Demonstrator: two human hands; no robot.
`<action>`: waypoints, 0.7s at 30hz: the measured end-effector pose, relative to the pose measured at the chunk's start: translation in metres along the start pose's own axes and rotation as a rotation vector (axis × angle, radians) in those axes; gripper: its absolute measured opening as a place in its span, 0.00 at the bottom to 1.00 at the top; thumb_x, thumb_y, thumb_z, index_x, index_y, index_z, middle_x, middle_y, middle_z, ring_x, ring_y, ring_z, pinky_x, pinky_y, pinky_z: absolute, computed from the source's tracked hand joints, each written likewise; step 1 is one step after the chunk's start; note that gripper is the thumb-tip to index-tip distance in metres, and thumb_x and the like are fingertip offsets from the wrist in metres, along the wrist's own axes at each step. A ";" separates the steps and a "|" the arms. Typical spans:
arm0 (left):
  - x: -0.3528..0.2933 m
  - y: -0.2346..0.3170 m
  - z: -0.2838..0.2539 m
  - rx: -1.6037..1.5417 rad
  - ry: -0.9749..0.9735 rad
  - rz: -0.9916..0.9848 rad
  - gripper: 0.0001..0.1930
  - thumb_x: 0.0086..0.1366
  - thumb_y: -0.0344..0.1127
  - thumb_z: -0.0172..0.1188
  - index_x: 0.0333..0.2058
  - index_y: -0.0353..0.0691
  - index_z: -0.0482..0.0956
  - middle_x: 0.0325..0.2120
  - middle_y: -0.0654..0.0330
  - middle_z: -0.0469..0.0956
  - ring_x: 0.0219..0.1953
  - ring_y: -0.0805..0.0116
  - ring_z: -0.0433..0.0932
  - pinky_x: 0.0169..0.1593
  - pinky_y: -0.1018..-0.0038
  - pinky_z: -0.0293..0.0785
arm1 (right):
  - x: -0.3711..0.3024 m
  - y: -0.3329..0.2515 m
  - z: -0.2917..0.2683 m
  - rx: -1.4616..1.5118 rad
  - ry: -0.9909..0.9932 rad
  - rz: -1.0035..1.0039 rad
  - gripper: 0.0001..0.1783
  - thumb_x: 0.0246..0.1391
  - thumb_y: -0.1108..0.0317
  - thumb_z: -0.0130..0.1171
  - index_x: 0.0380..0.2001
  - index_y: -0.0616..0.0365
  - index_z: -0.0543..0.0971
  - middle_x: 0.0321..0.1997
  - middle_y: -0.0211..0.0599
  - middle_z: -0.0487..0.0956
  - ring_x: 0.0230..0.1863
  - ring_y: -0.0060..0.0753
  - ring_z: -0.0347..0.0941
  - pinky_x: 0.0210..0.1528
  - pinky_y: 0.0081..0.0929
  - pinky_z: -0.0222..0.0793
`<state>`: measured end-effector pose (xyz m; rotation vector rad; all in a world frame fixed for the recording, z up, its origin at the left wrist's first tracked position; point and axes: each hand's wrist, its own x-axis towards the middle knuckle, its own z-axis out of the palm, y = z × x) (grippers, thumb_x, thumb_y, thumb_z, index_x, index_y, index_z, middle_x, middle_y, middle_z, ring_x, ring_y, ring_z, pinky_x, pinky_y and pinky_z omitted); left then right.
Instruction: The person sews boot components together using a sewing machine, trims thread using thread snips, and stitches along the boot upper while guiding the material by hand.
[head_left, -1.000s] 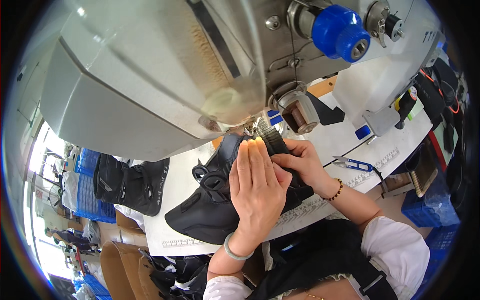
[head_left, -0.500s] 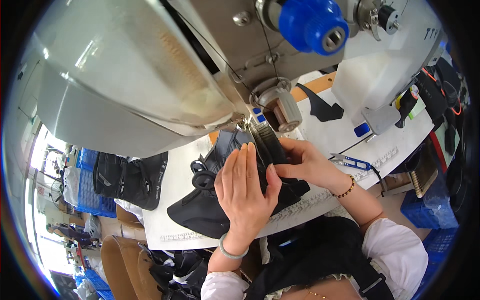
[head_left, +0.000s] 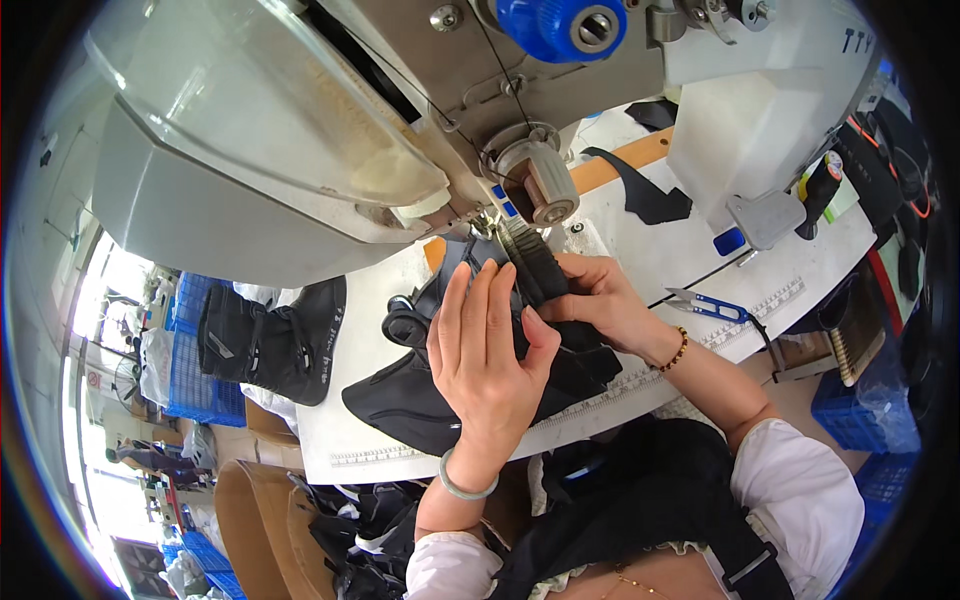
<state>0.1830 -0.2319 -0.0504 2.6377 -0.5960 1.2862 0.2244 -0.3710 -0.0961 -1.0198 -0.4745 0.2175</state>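
A black boot upper (head_left: 395, 405) lies under the needle area of a grey-white sewing machine (head_left: 270, 210), its lace loops showing on the left. My left hand (head_left: 485, 350), with a pale bangle at the wrist, rests on the upper with its fingers stretched out nearly flat and the thumb apart. Close to the needle, my right hand (head_left: 595, 300) pinches the upper's dark ribbed edge (head_left: 535, 265) between thumb and fingers. The needle tip and the exact stitching spot are hard to make out.
Another black boot (head_left: 275, 340) stands at the left table edge. Blue-handled thread snips (head_left: 710, 305) lie to the right, near a printed ruler strip. A black cut piece (head_left: 645, 190) lies behind them. A cardboard box (head_left: 240, 520) and blue crates (head_left: 200, 350) stand left.
The view has shifted slightly, so the machine sits higher and further left in the picture. Both hands keep nearly the same hold on the boot upper.
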 end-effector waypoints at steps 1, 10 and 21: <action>0.001 -0.001 0.000 -0.034 -0.001 0.014 0.17 0.51 0.30 0.57 0.42 0.33 0.77 0.42 0.56 0.76 0.51 0.58 0.71 0.50 0.67 0.66 | -0.002 0.000 0.001 0.021 0.019 0.012 0.15 0.46 0.82 0.54 0.41 0.63 0.75 0.34 0.26 0.78 0.36 0.11 0.70 0.37 0.12 0.67; -0.006 -0.010 0.003 -0.171 -0.106 0.092 0.19 0.53 0.27 0.53 0.45 0.27 0.72 0.48 0.49 0.71 0.53 0.55 0.69 0.53 0.64 0.66 | -0.027 -0.006 0.001 -0.115 -0.004 0.061 0.16 0.48 0.77 0.57 0.43 0.64 0.75 0.38 0.29 0.77 0.39 0.14 0.70 0.39 0.14 0.67; -0.134 0.005 0.005 -0.099 -0.118 -0.013 0.34 0.44 0.41 0.71 0.49 0.37 0.68 0.53 0.48 0.63 0.59 0.49 0.59 0.61 0.56 0.51 | -0.062 0.022 -0.030 -0.652 -0.262 0.103 0.33 0.47 0.65 0.60 0.58 0.52 0.64 0.61 0.39 0.62 0.61 0.31 0.58 0.62 0.28 0.53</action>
